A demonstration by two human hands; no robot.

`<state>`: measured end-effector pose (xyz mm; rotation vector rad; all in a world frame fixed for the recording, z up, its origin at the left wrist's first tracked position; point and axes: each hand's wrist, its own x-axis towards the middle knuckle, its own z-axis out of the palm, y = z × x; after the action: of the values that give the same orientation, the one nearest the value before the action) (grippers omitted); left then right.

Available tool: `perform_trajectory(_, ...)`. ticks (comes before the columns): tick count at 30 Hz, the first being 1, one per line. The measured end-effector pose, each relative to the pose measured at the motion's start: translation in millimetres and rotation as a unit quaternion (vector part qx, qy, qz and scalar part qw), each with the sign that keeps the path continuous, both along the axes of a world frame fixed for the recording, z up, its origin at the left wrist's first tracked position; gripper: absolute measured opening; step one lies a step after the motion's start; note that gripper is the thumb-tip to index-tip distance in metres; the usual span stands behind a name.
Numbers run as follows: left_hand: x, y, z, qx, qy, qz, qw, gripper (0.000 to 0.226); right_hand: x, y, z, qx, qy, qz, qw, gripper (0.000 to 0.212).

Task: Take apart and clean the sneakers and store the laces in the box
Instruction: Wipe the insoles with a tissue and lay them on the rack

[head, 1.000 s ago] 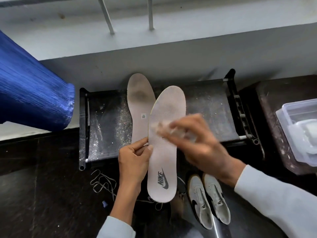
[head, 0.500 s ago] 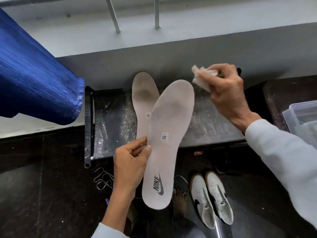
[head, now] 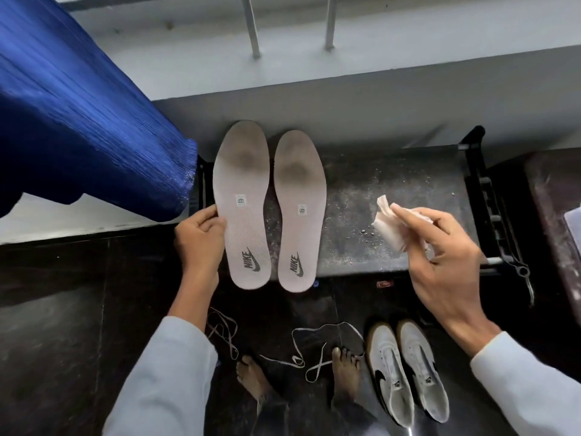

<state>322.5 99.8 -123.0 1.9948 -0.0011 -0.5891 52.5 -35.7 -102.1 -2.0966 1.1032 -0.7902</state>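
Your left hand (head: 201, 237) rests at the outer edge of the left insole (head: 242, 204), thumb and fingertips touching its side near the middle; the fingers are curled loosely, and whether they pinch the edge or only steady it cannot be told. Your right hand (head: 446, 259) is closed around a crumpled pale cloth (head: 388, 223), gripped between thumb and fingers, with the loose end poking out toward the insoles. That hand hovers above the right part of the desk (head: 393, 190), well apart from both insoles.

The two insoles lie flat side by side on the dark, dusty desk, toes toward the wall, heels hanging just over the near edge. The right insole (head: 298, 212) sits just beside the left one, a narrow gap between them. Both show a dark worn patch at the forefoot, a small square label at mid-length and a printed logo at the heel.

On the black floor below you, the pair of sneakers (head: 407, 372) stands together to the right of your bare feet, toes pointing away from you, tongues open and without laces. The laces (head: 314, 350) lie loose on the floor in tangled loops, one bunch by your left sleeve and another spread between your feet and the sneakers. A blue curtain (head: 78, 114) hangs at the upper left, its hem reaching the left end of the desk. At the far right edge a sliver of a pale box (head: 573, 221) shows on a dark surface.
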Motion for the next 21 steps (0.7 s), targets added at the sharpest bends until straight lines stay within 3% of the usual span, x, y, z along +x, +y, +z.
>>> perform_trajectory(12, -6, 10, -29, 0.088, -0.076, -0.027, 0.993, 0.032, -5, 20, 3, 0.081, -0.023, -0.046, 0.995, 0.029)
perform_trajectory(15, -8, 11, -22, 0.094, -0.114, -0.033, 0.988, 0.037, -7, 24, 8, 0.153, -0.056, -0.073, 0.984, 0.027)
perform_trajectory(17, -14, 13, -18, 0.099, -0.129, -0.033, 0.986, 0.039, -11, 27, 10, 0.255, -0.105, -0.113, 0.955, 0.027)
perform_trajectory(21, -51, 9, 1, 0.063, -0.170, -0.080, 0.980, 0.029, -18, 36, 15, 0.426, -0.259, -0.174, 0.849, 0.040)
